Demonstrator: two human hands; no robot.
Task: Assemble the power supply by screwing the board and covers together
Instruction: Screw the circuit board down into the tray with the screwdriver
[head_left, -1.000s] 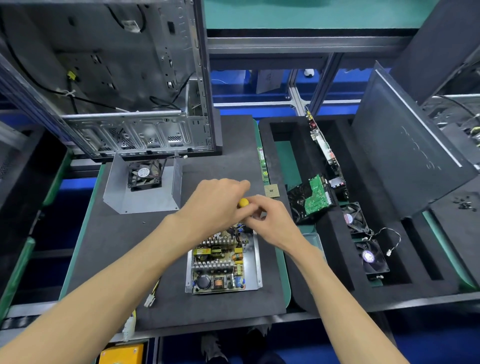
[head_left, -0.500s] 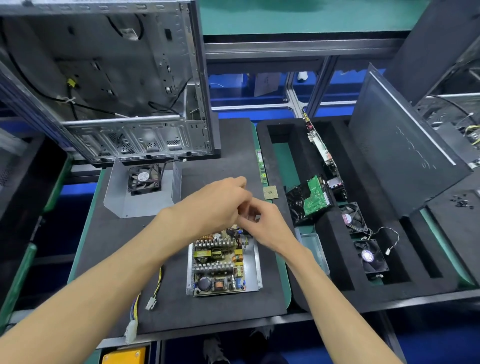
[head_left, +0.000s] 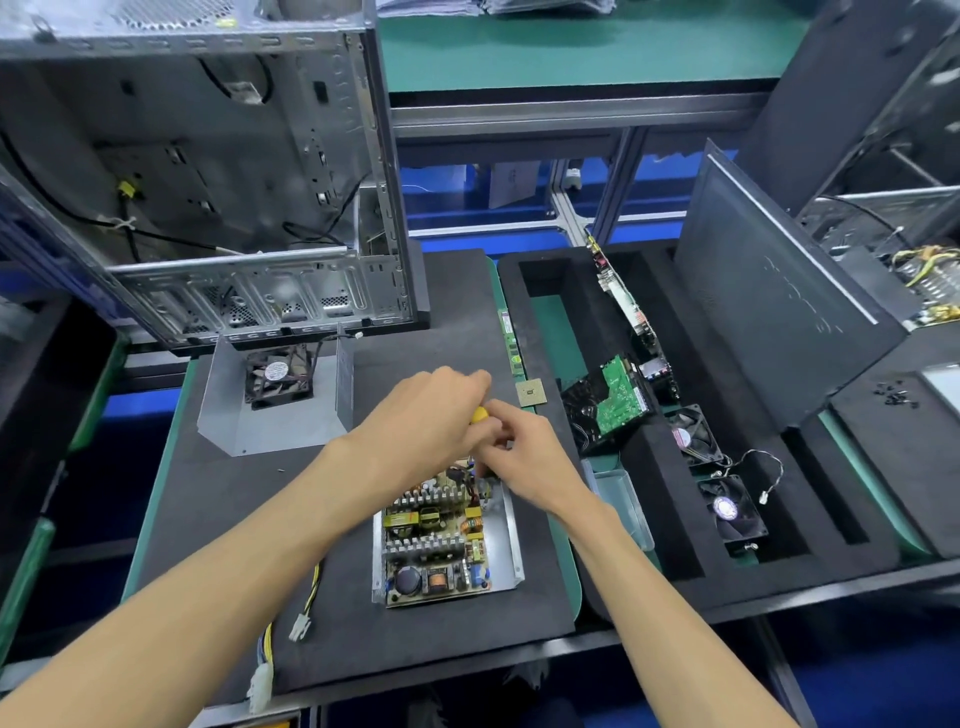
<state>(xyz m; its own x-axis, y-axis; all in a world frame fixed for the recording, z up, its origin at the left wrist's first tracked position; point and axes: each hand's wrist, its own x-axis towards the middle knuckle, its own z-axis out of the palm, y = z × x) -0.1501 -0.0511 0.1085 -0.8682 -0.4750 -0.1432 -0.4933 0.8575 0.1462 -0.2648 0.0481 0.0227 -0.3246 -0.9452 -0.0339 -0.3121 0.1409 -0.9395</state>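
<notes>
Open computer case (head_left: 218, 171), loose processor chip (head_left: 531, 392)

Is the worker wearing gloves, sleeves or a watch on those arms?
No. The left hand and right hand are bare, without gloves or rings visible. Both forearms are uncovered as far as the picture shows, with no sleeve, watch or wrist strap in view.

The left hand (head_left: 426, 421) and right hand (head_left: 524, 457) cover the screwdriver (head_left: 479, 414) except its yellow tip, and hide the board's (head_left: 439, 540) far corner. No screw is discernible. The computer case (head_left: 208, 171) is cut off at the top and left edges.
</notes>
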